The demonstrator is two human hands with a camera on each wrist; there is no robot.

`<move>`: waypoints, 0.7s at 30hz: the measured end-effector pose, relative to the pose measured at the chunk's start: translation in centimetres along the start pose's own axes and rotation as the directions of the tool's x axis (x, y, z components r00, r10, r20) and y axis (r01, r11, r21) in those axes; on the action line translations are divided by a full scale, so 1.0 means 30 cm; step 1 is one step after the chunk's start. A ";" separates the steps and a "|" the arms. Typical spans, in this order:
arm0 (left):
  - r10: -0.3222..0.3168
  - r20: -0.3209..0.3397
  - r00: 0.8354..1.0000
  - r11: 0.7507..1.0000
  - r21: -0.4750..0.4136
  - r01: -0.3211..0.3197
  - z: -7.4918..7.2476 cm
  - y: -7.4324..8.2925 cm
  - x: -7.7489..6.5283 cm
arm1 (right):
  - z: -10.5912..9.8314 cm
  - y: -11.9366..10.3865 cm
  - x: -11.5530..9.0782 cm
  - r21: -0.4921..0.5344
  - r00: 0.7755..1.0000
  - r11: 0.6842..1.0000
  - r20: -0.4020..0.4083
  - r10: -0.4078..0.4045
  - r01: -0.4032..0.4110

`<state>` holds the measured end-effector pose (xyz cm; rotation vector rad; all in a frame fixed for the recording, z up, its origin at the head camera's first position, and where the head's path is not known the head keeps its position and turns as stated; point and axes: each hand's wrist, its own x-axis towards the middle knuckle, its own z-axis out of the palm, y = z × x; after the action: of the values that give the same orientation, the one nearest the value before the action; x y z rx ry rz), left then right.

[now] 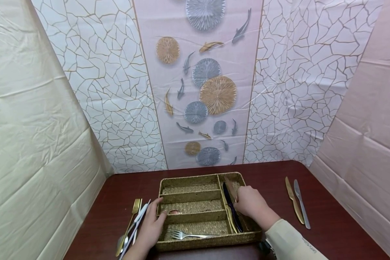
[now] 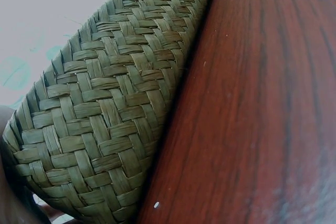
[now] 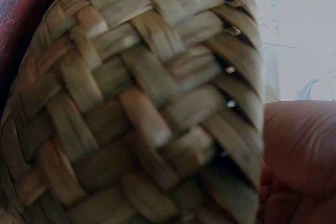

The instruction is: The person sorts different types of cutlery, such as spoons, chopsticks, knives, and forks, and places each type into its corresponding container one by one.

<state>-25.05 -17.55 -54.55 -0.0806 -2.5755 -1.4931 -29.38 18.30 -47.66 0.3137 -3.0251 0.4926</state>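
The right hand [image 1: 251, 206] grasps a brown knife [image 1: 230, 188] in the right-hand compartment of a woven tray [image 1: 211, 242], its fingers curled round the near part. The knife's long axis runs mostly from near to far, with the exposed far end pointing away and slightly left. The part that shows is flat, narrow and coppery brown with a dull sheen; the rest is hidden by the hand.

Just left of it, a black knife [image 1: 233, 206] lies at a similar slant, and beside that shows a slim gold handle [image 1: 230, 218].

The left hand [image 1: 151, 224] lies against the tray's left rim, its fingers released and fairly straight.

The tray is greenish tan, with a plaited wall. Its near left compartment holds a silver fork [image 1: 182, 234], tines pointing left; the middle left one holds a small pinkish piece, partly hidden.

On the dark red desk [image 1: 328, 220], a gold knife [image 1: 294, 200] and a silver knife [image 1: 301, 204] lie right of the tray. On the left, a gold fork [image 1: 130, 222] lies among white-handled cutlery [image 1: 140, 213].
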 end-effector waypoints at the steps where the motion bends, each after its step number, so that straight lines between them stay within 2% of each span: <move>1: 0.001 0.000 1.000 1.000 0.001 -0.001 0.000 -0.001 0.000 | 0.003 -0.001 0.001 -0.006 1.000 1.000 0.005 0.004 -0.004; 6: -0.007 0.007 1.000 1.000 0.004 0.007 -0.003 0.001 0.002 | 0.013 -0.006 0.007 -0.043 0.999 0.999 0.037 0.019 -0.017; 8: -0.009 0.009 1.000 1.000 0.007 0.008 -0.004 0.002 0.003 | 0.019 -0.006 0.011 -0.058 1.000 0.998 0.025 0.006 -0.005; 16: -0.003 0.002 1.000 1.000 0.009 0.003 -0.001 0.002 0.002 | 0.054 -0.003 0.023 -0.070 0.998 0.997 0.059 0.014 -0.010; 21: 0.000 -0.004 1.000 1.000 0.002 0.000 0.000 0.004 0.001 | 0.063 0.001 0.027 -0.101 0.999 0.995 0.040 -0.009 0.013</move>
<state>-25.07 -17.50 -54.45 -0.0774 -2.5733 -1.4894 -30.24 17.57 -49.38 0.3373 -3.0710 0.3342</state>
